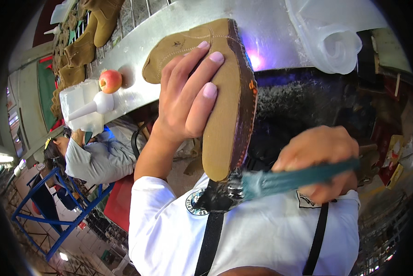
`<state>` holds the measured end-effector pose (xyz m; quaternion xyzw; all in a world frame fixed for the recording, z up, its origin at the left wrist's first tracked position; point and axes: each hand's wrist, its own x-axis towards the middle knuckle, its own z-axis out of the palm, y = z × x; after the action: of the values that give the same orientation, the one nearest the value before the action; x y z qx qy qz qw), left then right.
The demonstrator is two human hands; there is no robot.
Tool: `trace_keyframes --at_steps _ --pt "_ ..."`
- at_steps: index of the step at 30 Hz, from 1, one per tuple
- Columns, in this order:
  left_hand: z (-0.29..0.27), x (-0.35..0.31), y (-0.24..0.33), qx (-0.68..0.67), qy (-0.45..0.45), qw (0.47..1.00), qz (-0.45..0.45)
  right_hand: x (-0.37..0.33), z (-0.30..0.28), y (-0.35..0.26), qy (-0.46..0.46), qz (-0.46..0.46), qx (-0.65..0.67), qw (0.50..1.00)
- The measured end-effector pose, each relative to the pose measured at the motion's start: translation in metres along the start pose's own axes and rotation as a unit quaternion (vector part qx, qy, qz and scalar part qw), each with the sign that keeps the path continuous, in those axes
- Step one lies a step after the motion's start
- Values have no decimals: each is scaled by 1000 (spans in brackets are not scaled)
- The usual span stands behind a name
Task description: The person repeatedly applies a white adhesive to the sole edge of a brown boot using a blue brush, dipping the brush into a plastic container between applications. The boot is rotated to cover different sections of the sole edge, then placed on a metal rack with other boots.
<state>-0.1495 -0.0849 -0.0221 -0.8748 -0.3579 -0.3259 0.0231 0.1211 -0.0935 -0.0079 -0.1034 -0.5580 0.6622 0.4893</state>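
Note:
A tan ankle boot (221, 133) is tilted on its side, its dark sole edge facing right and its toe pointing down toward my chest. My left hand (183, 94) grips it around the upper, fingers pressed on the tan leather. In my right hand (321, 149) is a brush with a green handle (294, 179), smeared by motion. Its dark, wet-looking bristle end (221, 195) is at the boot's toe, by the sole edge. Orange marks and a glossy dark coating show along that edge. The boot's far side is hidden.
A shiny metal worktop (135, 39) runs behind the boot. On it are an apple (110, 81), a white squeeze bulb (96, 106) and a translucent box (70, 99). A clear plastic container (328, 39) stands far right. Tan boots (107, 20) fill a rack; a person (100, 158) sits left.

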Motion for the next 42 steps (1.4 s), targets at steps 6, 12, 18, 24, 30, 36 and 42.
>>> trace_keyframes --at_steps 6,12,18,24,30,36,42 --pt "10 15 -7 -10 64 998 5 16 11 6 318 171 276 891" --pt "12 13 -5 -62 41 992 -98 -6 0 16 95 -40 -58 993" --pt "13 12 -5 -95 30 985 -140 16 -17 -4 137 59 93 984" --pt "10 11 -6 -112 9 980 -161 52 -35 -17 198 147 46 968" --pt "14 22 -10 -26 67 997 0 49 -56 -29 -3 58 -72 996" --pt "9 26 -9 -24 34 999 -21 42 -43 -32 -33 -104 -212 971" --pt "6 32 -5 -35 22 997 -66 29 -16 -57 -15 -102 -351 931"
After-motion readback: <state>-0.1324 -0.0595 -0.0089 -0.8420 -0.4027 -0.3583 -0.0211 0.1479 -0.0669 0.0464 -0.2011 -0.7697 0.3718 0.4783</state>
